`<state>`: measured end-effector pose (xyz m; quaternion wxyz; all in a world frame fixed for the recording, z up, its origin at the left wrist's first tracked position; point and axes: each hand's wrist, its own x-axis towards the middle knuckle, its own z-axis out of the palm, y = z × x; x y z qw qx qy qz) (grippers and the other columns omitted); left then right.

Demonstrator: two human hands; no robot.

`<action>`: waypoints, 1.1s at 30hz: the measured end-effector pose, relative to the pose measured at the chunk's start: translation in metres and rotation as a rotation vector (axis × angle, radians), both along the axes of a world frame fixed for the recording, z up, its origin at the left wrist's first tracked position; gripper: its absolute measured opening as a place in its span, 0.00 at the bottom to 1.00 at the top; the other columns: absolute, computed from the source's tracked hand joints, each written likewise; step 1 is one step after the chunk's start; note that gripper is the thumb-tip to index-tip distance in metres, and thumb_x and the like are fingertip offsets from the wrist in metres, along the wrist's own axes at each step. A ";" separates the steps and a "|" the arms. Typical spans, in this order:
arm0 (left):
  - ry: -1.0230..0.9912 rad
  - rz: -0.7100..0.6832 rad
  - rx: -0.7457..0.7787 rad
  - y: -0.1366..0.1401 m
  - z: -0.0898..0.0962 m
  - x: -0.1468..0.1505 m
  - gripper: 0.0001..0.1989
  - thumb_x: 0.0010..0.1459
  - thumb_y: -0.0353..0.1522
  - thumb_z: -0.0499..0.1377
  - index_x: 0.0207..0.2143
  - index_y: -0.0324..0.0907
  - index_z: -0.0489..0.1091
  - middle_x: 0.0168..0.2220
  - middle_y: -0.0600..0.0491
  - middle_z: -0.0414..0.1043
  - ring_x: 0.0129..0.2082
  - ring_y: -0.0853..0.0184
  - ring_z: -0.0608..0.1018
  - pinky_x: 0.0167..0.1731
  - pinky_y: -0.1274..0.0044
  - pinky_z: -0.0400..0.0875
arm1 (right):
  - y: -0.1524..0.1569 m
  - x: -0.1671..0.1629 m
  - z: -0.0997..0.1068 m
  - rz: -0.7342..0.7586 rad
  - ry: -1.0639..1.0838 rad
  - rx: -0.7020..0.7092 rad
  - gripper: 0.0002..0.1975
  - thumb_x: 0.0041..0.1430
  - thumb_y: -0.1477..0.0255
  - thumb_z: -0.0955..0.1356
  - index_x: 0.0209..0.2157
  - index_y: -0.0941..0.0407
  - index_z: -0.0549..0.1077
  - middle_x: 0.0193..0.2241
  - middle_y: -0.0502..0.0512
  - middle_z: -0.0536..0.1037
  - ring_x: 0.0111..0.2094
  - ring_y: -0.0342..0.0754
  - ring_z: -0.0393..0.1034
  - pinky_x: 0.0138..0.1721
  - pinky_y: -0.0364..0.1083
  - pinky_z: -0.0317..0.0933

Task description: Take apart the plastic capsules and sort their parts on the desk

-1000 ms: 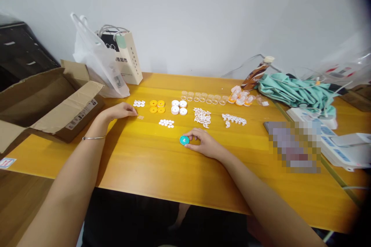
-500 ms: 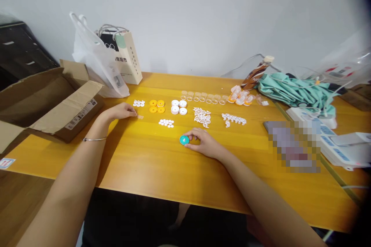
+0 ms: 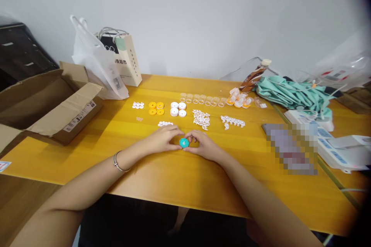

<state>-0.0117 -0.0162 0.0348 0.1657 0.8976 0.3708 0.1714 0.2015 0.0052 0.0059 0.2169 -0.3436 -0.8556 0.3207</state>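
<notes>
A teal round plastic disc (image 3: 184,142) with a small white piece at its centre is held just above the front middle of the table. My right hand (image 3: 204,144) pinches it from the right with thumb and fingers. From the left, my left hand (image 3: 162,139) reaches the same disc, thumb and forefinger curved round its edge. Whether something tiny sits between those left fingers is too small to make out. Small white round pieces (image 3: 165,123) lie just behind my left hand, which partly hides them. Farther left are tiny copper-coloured pieces (image 3: 139,119).
Behind stand orange rings (image 3: 156,108), white round parts (image 3: 178,109), white toothed pieces (image 3: 201,119), clear cups (image 3: 203,99) and orange-and-clear parts (image 3: 239,98). A cardboard box (image 3: 75,117) is at left, a phone (image 3: 290,148), power strip (image 3: 327,139) and bottle (image 3: 255,76) at right.
My left hand has moved right, from the tiny copper-coloured pieces to the teal disc. My right hand keeps the disc in nearly the same place.
</notes>
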 end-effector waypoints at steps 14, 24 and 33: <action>-0.186 0.019 -0.067 -0.004 0.002 0.011 0.11 0.50 0.36 0.60 0.36 0.41 0.68 0.33 0.52 0.66 0.34 0.68 0.70 0.35 0.76 0.65 | 0.000 0.001 -0.001 -0.040 0.152 -0.181 0.31 0.35 0.63 0.76 0.39 0.53 0.58 0.29 0.47 0.65 0.31 0.44 0.60 0.33 0.44 0.58; -0.214 0.714 0.182 0.046 0.008 -0.073 0.13 0.49 0.39 0.60 0.33 0.40 0.66 0.33 0.51 0.69 0.33 0.66 0.71 0.34 0.75 0.64 | 0.000 0.004 0.002 -0.043 0.123 -0.215 0.31 0.35 0.61 0.75 0.38 0.53 0.59 0.30 0.48 0.64 0.32 0.44 0.60 0.35 0.45 0.60; 0.004 0.833 0.074 0.058 -0.004 -0.088 0.15 0.47 0.43 0.60 0.31 0.41 0.67 0.33 0.50 0.70 0.34 0.63 0.72 0.32 0.75 0.64 | 0.002 0.004 0.005 0.012 0.032 -0.120 0.18 0.44 0.61 0.72 0.33 0.55 0.66 0.30 0.50 0.67 0.33 0.45 0.62 0.36 0.45 0.59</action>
